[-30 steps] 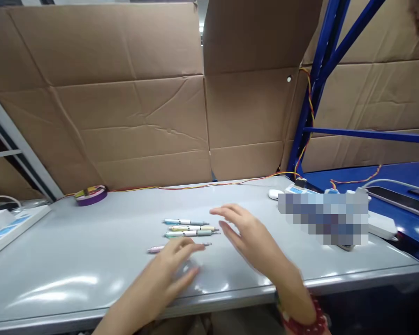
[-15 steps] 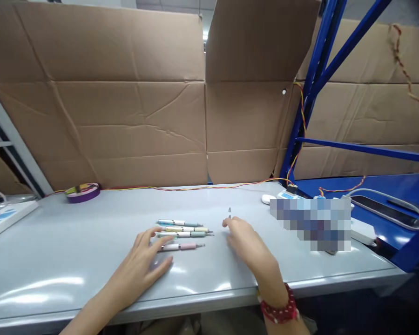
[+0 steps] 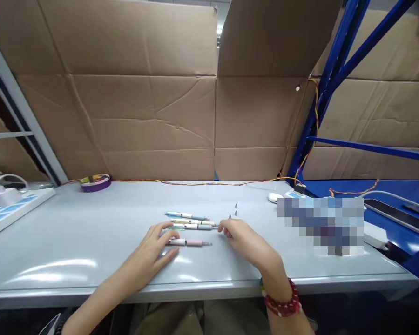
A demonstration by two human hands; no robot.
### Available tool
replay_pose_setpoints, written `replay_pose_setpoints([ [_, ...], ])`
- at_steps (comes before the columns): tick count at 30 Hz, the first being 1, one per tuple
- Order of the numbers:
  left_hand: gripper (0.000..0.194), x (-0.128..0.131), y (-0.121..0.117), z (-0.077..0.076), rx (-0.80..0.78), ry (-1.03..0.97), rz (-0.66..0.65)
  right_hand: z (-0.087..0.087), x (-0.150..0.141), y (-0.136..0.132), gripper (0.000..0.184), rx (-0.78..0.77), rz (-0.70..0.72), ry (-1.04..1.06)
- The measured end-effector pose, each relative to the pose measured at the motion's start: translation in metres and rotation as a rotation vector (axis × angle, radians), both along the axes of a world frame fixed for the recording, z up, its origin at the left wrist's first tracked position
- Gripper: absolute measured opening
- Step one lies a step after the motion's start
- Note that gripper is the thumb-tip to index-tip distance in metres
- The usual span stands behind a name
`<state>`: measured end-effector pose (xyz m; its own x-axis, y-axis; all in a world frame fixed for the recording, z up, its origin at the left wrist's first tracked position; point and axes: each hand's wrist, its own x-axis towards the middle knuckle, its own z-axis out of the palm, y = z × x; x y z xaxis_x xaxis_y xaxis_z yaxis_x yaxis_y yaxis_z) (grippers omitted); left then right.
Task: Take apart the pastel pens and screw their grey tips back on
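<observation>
Several pastel pens lie side by side on the grey table (image 3: pixel 73 232): a blue pen (image 3: pixel 186 216), a yellow pen (image 3: pixel 192 222), a green pen (image 3: pixel 195 227) and a pink pen (image 3: pixel 192 242). My left hand (image 3: pixel 155 249) rests flat with fingers spread, its fingertips touching the left ends of the green and pink pens. My right hand (image 3: pixel 242 239) hovers at the pens' right tips, fingers curled toward the green pen's tip. Two tiny metal pen tips (image 3: pixel 235 206) stand just beyond it.
A purple tape roll (image 3: pixel 95 182) sits at the back left, with a red-yellow wire (image 3: pixel 195 183) running along the cardboard wall. A white power strip (image 3: pixel 7 209) lies at the left. At the right are a white mouse (image 3: pixel 275 197), a blurred patch, and a blue shelf frame (image 3: pixel 321 93).
Both hands came in toward the pens. My left hand slid onto their left ends; my right hand lowered and curled at their right tips. The camera shifted slightly.
</observation>
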<state>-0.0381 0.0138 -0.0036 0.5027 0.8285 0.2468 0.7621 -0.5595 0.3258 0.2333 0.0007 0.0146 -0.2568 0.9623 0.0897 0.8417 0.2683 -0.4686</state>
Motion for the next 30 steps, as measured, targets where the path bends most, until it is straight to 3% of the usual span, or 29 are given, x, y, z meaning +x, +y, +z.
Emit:
replay_pose_setpoints([
  [5,0.023,0.000,0.000,0.002,0.004,-0.045,-0.015,0.017,-0.005,-0.005,0.037,0.007,-0.108,-0.125],
  [10,0.025,0.003,-0.004,0.005,0.048,-0.084,0.011,0.020,-0.004,-0.004,0.019,-0.043,-0.176,-0.179],
  [13,0.029,0.003,-0.008,0.004,0.092,-0.104,0.057,0.022,-0.006,-0.004,0.017,0.054,-0.131,-0.013],
  [17,0.029,0.001,-0.012,0.001,0.152,-0.096,0.072,0.033,-0.017,-0.011,0.017,0.256,0.000,0.395],
  [20,0.026,0.000,-0.013,0.000,0.146,-0.074,0.061,0.036,-0.029,-0.017,0.016,0.252,0.142,0.574],
  [23,0.024,0.001,-0.014,0.001,0.150,-0.082,0.049,0.033,-0.039,-0.019,0.013,0.209,0.222,0.629],
  [30,0.023,0.001,-0.015,0.001,0.155,-0.078,0.043,0.029,-0.042,-0.016,0.013,0.219,0.220,0.619],
])
